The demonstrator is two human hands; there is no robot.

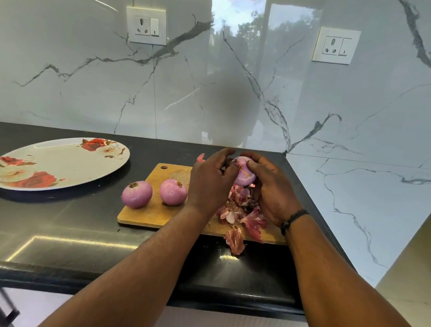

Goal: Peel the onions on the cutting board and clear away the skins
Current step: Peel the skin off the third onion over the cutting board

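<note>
— Onion [243,171] held above the cutting board [154,211], right hand [271,191] cupping it, left hand [211,181] pinching skin at its top.
— Others?
— Two peeled onions [155,193] on the board's left; skins [242,214] heaped on its right.
— Next?
— Probably stripping the last skin — then gathering the heap.

Two peeled purple onions [137,194] [173,192] sit on the wooden cutting board [153,214], skins [241,214] heaped right, a third onion [243,174] held above.
</note>
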